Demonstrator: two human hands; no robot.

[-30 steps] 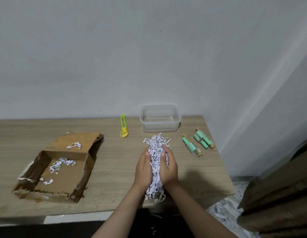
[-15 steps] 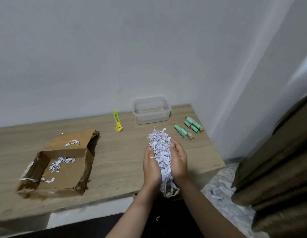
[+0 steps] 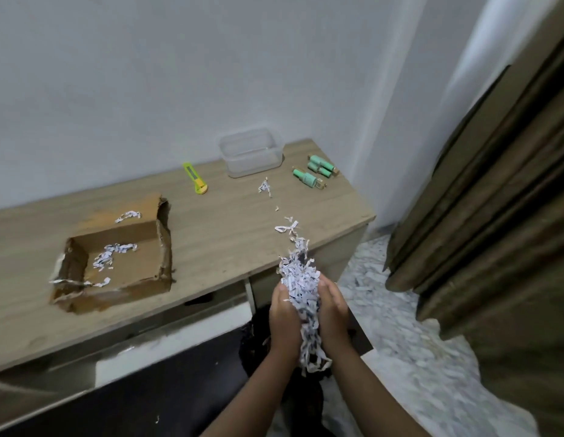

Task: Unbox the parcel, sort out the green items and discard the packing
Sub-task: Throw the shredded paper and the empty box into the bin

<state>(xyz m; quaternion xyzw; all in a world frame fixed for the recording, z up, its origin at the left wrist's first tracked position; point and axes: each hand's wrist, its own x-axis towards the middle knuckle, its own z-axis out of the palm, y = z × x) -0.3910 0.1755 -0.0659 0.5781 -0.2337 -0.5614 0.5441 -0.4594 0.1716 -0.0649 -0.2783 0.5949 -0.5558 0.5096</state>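
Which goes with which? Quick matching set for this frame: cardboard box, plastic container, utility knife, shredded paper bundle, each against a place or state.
1. cardboard box
2. plastic container
3. utility knife
4. shredded paper bundle

a. pressed between left hand and right hand
b. lying between the box and the container
c. open, a few shreds inside
d. clear, at the wall, nothing in it

Pairs: 1-c, 2-d, 3-b, 4-a

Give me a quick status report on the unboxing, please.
Left hand and right hand cup the shreds off the desk edge. Green items beside empty tub. Scraps remain in box.
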